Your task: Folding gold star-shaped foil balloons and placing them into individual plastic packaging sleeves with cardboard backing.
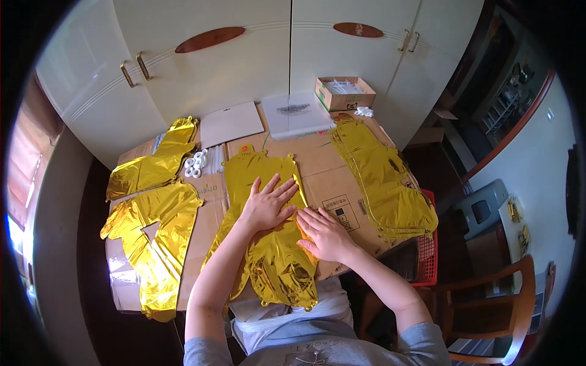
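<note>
A flat gold foil balloon (253,174) lies in front of me on cardboard (320,177), its near end crumpled over the edge close to my body. My left hand (267,204) rests palm down on its middle, fingers spread. Beside it, my right hand (326,235) lies with straight fingers along the balloon's right edge, thumb apart. Something orange (304,230) shows partly under the right hand; I cannot make out what it is. Neither hand grips anything that I can see.
More gold foil balloons lie at left (162,204) and stacked at right (381,183). White rolls (194,163), thin white sticks (213,160), a cardboard sheet (232,125), a plastic-wrapped pack (296,116) and a box (360,100) of white sticks sit behind. A red basket (430,256) and wooden chair (522,305) stand right.
</note>
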`<state>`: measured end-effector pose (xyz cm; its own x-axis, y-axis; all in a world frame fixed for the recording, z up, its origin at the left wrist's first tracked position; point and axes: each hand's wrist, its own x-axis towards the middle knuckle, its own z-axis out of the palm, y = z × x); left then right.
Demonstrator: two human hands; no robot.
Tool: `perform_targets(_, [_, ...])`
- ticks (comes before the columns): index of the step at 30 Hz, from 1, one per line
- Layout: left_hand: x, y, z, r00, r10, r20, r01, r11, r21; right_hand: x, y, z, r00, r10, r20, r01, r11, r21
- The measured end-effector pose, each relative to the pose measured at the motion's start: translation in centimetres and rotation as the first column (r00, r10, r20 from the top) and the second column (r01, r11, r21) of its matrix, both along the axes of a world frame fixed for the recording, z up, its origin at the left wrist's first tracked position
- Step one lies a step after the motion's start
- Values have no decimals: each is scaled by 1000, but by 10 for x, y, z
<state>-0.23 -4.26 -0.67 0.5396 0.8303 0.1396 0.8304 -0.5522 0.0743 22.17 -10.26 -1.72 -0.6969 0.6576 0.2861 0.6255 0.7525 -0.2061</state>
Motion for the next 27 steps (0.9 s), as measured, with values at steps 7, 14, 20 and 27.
perform_targets(7, [4, 4, 11, 998, -22, -61, 21, 1000, -17, 1, -1, -3, 1000, -14, -4, 14, 1000, 2])
perform_targets(14, [10, 22, 13, 993, -70, -93, 68, 997, -23, -1, -1, -2, 999, -17, -51, 17, 1000, 8])
perform_targets(20, [19, 32, 21, 992, -38, -122, 29, 997, -76, 1, -1, -5, 999, -18, -47, 19, 1000, 19])
perform_targets(27, [20, 52, 24, 987, -7, -160, -13, 992, -127, 2, -5, -5, 999, -31, -37, 32, 999, 35])
